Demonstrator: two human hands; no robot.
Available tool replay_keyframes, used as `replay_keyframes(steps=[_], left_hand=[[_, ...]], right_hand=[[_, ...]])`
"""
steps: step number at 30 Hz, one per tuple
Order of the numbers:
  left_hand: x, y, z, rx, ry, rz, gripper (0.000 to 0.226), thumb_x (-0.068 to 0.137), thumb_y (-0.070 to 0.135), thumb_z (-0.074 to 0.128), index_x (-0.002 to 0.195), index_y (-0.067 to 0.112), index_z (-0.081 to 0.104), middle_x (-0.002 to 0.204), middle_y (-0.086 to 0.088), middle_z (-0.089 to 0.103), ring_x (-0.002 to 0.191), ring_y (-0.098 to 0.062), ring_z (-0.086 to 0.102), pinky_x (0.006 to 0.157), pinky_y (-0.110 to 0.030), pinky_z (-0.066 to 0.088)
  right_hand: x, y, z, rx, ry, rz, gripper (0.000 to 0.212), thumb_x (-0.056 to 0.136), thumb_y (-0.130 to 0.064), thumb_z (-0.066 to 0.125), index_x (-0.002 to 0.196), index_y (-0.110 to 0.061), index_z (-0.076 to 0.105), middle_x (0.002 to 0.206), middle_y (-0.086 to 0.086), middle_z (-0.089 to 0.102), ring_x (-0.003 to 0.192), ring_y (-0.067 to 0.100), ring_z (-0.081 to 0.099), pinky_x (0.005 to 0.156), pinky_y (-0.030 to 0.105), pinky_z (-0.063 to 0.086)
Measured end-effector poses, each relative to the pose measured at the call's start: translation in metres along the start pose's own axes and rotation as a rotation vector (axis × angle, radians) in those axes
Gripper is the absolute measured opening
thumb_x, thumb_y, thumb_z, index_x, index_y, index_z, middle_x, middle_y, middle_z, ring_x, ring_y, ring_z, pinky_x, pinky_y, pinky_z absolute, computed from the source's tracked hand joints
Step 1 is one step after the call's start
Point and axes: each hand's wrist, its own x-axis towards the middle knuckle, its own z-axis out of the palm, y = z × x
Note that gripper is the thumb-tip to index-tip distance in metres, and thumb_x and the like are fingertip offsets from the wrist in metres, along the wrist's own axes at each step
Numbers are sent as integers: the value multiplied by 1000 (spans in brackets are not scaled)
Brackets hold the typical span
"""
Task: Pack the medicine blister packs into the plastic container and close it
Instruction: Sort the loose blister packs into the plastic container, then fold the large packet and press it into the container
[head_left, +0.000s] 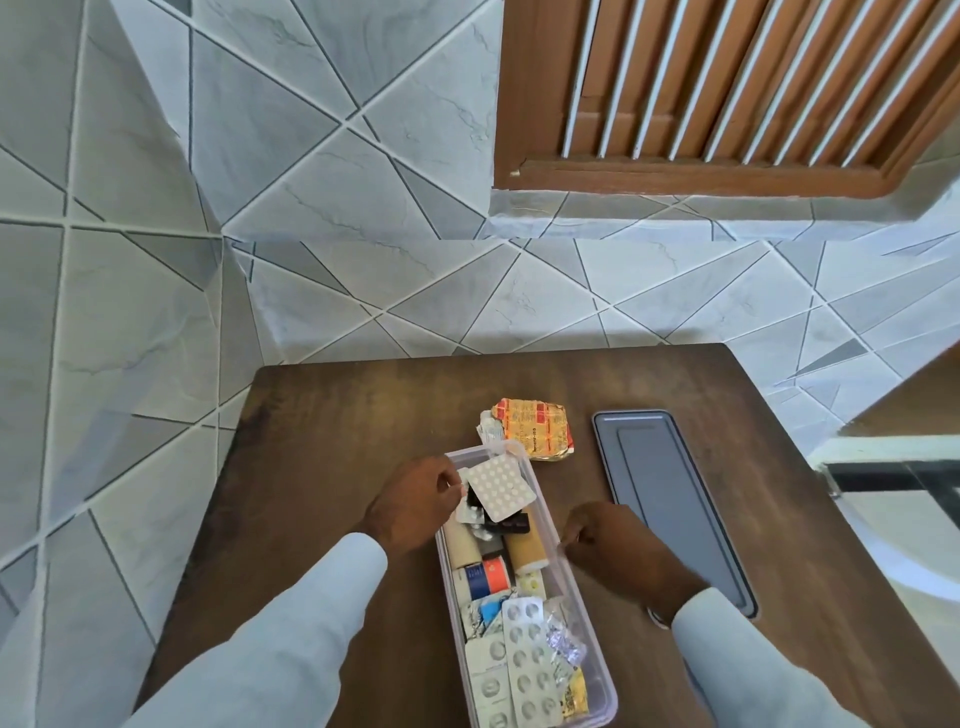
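Hands working over an open plastic container (597, 670) of blister packs on a dark wooden table (322, 431).

The left hand (415, 506) is pinching the near-left edge of a white blister pack (500, 485) and holding it tilted over the container's far end, at 12 o'clock from the table's centre; the right hand (615, 553) is resting loosely curled at the container's right wall, at 3 o'clock from the box's middle — whether it is gripping the rim I cannot tell. Inside are lying more silver and coloured strips and 2 tan rolls. An orange blister pack (535, 428) is lying on the table just beyond the container, at 1 o'clock. The grey lid (670, 499) is lying flat to the right, apart from the box.
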Motion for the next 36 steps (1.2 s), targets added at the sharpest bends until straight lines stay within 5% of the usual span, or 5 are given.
replay_keyframes(steps=[13,19,26,29,36], left_hand=[[132,57,13,151,-1,-273,20,91,29,58,73,21,54,94,-6,66,77,-21,60,62,-27,45],[150,45,34,139,-203,-406,57,78,42,75,124,20,49,126,-4,60,87,-19,54,66,-27,44],[151,38,45,-134,-147,-469,64,67,31,87,121,21,55,129,-1,61,91,-17,55,70,-27,44],[153,37,44,-260,-162,-504,53,65,25,89,109,23,60,125,-2,65,103,-23,62,82,-32,49],[158,67,7,-600,-142,-428,42,72,14,84,105,22,59,111,-5,69,100,-25,67,89,-42,55]], right_hand=[[147,38,-34,710,36,280,14,86,-25,71,75,-17,68,74,2,69,70,16,64,66,36,56],[177,33,-18,868,3,257,24,87,-23,70,110,-16,71,104,3,75,93,19,71,69,31,55],[191,37,-8,1071,-24,358,3,83,-8,73,84,-11,72,88,8,77,74,19,75,61,30,59],[195,39,-8,1130,-65,422,11,80,-4,74,91,-2,72,92,13,76,82,24,74,80,40,60],[192,18,-47,1264,-42,282,20,86,-5,68,106,-4,67,101,13,74,86,21,73,64,30,58]])
